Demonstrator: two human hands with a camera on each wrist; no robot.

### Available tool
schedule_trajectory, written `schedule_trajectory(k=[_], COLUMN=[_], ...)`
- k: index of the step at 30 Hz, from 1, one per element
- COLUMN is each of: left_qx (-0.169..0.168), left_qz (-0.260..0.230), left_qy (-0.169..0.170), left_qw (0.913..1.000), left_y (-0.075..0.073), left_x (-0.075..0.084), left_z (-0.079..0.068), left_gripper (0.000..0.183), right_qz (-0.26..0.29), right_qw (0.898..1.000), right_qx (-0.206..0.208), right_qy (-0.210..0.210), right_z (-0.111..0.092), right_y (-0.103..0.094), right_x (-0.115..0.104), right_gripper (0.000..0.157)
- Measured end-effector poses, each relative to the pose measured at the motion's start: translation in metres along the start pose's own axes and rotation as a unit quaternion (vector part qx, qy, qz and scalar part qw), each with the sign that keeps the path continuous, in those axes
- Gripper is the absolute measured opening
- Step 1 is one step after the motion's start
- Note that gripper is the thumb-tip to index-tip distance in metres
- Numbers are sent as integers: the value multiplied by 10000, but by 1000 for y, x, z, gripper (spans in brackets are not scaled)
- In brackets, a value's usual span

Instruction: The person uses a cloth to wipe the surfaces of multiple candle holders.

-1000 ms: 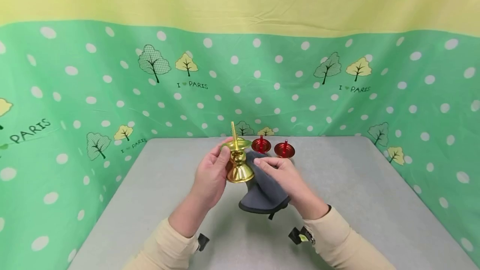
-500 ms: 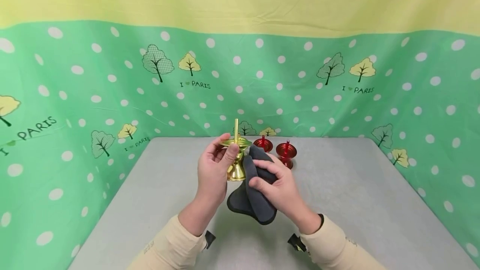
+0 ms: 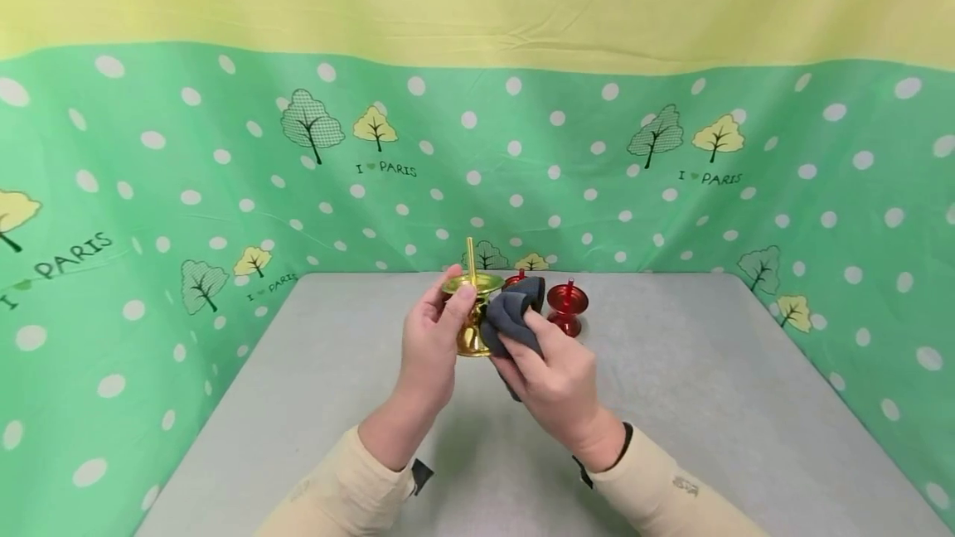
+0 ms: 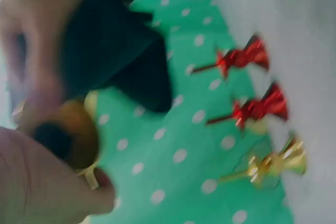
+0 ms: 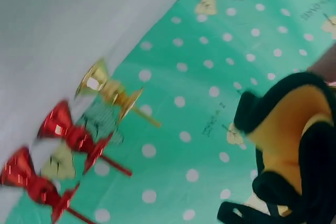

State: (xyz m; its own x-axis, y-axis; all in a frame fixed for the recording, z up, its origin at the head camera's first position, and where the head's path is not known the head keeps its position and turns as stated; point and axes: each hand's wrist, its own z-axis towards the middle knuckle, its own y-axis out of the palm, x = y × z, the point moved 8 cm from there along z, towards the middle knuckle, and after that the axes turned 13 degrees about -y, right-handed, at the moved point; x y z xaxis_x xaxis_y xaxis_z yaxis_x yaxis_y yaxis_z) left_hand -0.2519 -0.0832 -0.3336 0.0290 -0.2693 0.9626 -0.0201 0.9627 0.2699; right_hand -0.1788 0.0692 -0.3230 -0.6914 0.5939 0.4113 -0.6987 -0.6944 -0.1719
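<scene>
Upright in my left hand point(image 3: 427, 346) is a gold candlestick point(image 3: 473, 343) with a wide dish and a tall thin spike. The thumb lies over the front of the dish, with the other fingers behind it. My right hand point(image 3: 561, 375) grips a bunched dark grey cloth point(image 3: 511, 317) against the candlestick's right side, covering part of its stem and base. In the right wrist view, an orange-yellow inner side point(image 5: 286, 137) of the cloth shows between dark edges. Both hands are above the table.
Two red candlesticks point(image 3: 567, 301) stand at the back of the grey table point(image 3: 671, 404), one partly behind the cloth. Another gold candlestick point(image 4: 278, 163) stands beside them in the left wrist view. A green dotted curtain point(image 3: 477, 147) hangs behind the table.
The right hand has gathered the hanging cloth into a bunch and turned over, bringing it up against the gold candlestick. The left hand keeps its hold and has shifted only slightly.
</scene>
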Motion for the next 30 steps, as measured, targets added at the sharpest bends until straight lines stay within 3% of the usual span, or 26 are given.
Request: schedule_trajectory(k=[3, 5, 9, 13, 18, 22, 25, 27, 30], left_qx=[-50, 9, 55, -198, -724, -1241, -1404, -1337, -1100], left_qz=[277, 260, 122, 76, -132, -467, -355, -131, 129], left_qy=[-317, -322, -230, -216, -139, -44, -32, 49, 239], left_qw=[9991, 9991, 9996, 9995, 9972, 9912, 9895, 9909, 9936], left_y=[-1, -1, -2, -2, -3, -2, 0, 0, -1], left_x=[4, 6, 7, 7, 8, 8, 6, 6, 10], left_z=[1, 1, 3, 4, 7, 7, 6, 5, 5], left_gripper=[69, 73, 63, 55, 56, 68, 76, 76, 73], right_qz=[-529, -696, -806, -657, 561, 1372, 1353, 1062, 526], right_qw=[9980, 9969, 9961, 9975, 9972, 9756, 9651, 9732, 9930], right_qx=[100, 86, -40, -71, -79, -306, -660, -767, -588], right_qy=[-330, -365, -361, -260, 495, 1686, 2143, 1890, 879], right_z=[2, 6, 12, 14, 7, -5, -11, -7, 5], right_y=[-1, -1, 1, 1, 3, 9, 11, 8, 1], right_x=[-5, -6, -10, -11, 8, 35, 39, 30, 4], right_gripper=[22, 22, 31, 41, 44, 38, 41, 41, 33])
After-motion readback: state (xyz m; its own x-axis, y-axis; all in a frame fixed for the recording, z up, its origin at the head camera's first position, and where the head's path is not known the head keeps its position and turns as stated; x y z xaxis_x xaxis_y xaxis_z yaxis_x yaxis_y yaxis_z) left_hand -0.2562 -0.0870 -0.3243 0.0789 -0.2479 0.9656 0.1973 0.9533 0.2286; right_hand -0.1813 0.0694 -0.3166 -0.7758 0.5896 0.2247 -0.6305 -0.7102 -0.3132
